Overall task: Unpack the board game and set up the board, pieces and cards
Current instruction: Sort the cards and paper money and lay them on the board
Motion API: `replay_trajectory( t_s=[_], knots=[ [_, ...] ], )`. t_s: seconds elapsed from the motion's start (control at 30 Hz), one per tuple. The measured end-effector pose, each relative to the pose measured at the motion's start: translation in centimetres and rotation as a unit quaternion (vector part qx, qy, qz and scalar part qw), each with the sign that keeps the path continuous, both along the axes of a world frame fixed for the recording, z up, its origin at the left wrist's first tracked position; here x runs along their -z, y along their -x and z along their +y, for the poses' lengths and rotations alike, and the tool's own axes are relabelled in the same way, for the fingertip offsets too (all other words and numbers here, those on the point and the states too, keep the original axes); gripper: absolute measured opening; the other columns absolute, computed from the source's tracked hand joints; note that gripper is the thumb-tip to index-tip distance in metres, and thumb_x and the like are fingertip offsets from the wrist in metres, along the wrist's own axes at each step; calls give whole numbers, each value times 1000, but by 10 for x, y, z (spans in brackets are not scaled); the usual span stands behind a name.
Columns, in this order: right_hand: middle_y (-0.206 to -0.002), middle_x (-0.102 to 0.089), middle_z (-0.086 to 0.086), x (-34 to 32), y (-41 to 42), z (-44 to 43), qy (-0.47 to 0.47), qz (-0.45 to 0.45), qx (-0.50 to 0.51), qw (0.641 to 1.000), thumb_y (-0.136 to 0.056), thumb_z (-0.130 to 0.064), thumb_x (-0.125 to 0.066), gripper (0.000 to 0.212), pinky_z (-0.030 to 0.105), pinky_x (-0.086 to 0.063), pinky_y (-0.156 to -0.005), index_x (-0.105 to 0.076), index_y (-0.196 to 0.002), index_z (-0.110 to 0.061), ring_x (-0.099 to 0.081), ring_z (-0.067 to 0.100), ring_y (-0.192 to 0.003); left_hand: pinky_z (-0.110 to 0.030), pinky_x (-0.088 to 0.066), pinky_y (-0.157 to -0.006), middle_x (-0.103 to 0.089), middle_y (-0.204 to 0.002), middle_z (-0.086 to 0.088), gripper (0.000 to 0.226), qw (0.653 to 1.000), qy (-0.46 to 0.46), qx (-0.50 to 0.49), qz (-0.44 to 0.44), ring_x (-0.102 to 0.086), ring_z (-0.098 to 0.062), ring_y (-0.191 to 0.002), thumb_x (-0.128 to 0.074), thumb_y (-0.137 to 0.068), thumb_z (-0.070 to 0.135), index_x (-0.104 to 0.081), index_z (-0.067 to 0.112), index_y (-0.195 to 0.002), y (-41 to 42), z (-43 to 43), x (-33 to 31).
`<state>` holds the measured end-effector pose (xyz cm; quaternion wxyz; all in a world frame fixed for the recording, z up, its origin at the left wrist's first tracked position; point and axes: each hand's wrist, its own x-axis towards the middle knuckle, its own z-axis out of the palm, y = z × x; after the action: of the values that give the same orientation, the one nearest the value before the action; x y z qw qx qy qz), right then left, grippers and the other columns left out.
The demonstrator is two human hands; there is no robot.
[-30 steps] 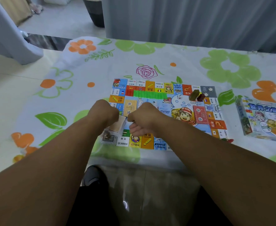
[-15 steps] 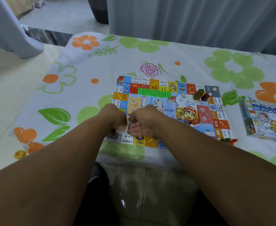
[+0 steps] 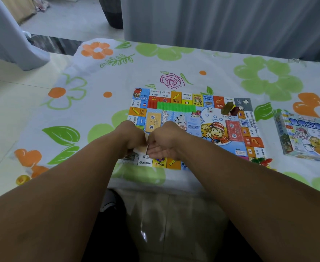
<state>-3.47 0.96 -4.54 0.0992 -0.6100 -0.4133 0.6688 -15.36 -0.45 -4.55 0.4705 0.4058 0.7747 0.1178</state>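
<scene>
Flower-print tabletop [image 3: 212, 69], backed by grey curtains [image 3: 221, 21]: tan cards [image 3: 141, 149] are gripped between left hand [image 3: 131, 138] and right hand [image 3: 164, 142] over the board [image 3: 195, 118].

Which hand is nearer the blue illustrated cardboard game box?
Right. The right hand, at the tan cards, is left of the game box; the left hand is beside it, farther left.

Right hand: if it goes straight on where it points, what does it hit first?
The stack of cards at its fingertips, gripped by the left hand just beyond. Depth is unclear; the right hand may already touch it.
</scene>
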Motion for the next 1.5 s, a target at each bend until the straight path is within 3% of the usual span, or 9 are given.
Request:
replay_trajectory(
  t_s=[0.1,0.27,0.43,0.53,0.63,0.73,0.93,1.27,1.5],
  knots=[
    [-88,-63,21,-5,-1,-2,-10,6,9,1000,-95,1,-56,20,45,-60,-83,-54,-114,7,-69,35,-83,-41,-52,-73,-63,-99,-28,11,997,7,-19,-79,-59,-32,-83,-58,-92,-3,-61,-5,-103,6,-2,-1],
    [-93,-67,22,-20,-8,-13,-51,43,30,997,-93,7,-54,20,29,-59,-49,-60,-112,5,-67,25,-59,-34,-54,-65,-67,-98,-15,18,980,30,-51,-190,-64,-25,-86,-47,-95,-3,-62,5,-101,2,-12,-15],
    [-83,-66,17,-30,-25,-25,-82,90,31,992,-94,3,-58,10,27,-57,-51,-63,-90,-4,-66,23,-60,-46,-58,-79,-71,-110,-16,28,954,51,-76,-286,-70,-30,-109,-35,-94,-4,-60,7,-103,-9,-25,-35],
    [-90,-68,14,-33,-36,-31,-109,79,15,991,-93,-6,-67,5,31,-59,-59,-67,-98,-6,-65,23,-73,-50,-59,-83,-74,-94,-15,30,935,61,-92,-338,-74,-31,-88,-34,-94,-4,-61,5,-104,-11,-36,-42],
    [-84,-65,5,-38,-40,-36,-142,61,-11,988,-91,-9,-71,15,24,-52,-53,-69,-105,-7,-59,14,-70,-47,-60,-82,-69,-116,-24,39,911,82,-95,-394,-72,-38,-95,-36,-92,-1,-57,1,-125,-7,-47,-45],
    [-83,-64,1,-45,-38,-41,-175,58,-13,983,-89,-10,-72,16,19,-45,-46,-71,-105,-8,-56,14,-73,-33,-63,-60,-69,-115,-28,36,889,77,-103,-440,-74,-31,-80,-35,-91,-1,-61,6,-115,-2,-54,-50],
    [-84,-67,-2,-45,-27,-47,-237,43,-47,969,-91,-13,-68,7,27,-44,-61,-71,-95,-18,-60,14,-73,-25,-52,-48,-65,-80,-11,25,905,29,-88,-414,-63,-19,-62,-39,-91,1,-62,7,-99,8,-62,-50],
    [-88,-73,25,-15,-14,-21,-199,45,-59,977,-86,-10,-77,25,25,-53,-51,-64,-102,4,-67,18,-61,-30,-62,-64,-75,-102,-19,18,932,-19,-93,-350,-74,-25,-88,-56,-94,-5,-67,2,-107,27,-54,-23],
    [-72,-69,6,-3,7,-15,-191,20,-35,981,-84,-13,-80,27,39,-59,-67,-67,-101,2,-65,13,-60,-30,-62,-60,-76,-97,-15,20,925,-21,-132,-356,-75,-22,-81,-59,-92,-7,-66,4,-108,40,-52,-16]
  ],
)
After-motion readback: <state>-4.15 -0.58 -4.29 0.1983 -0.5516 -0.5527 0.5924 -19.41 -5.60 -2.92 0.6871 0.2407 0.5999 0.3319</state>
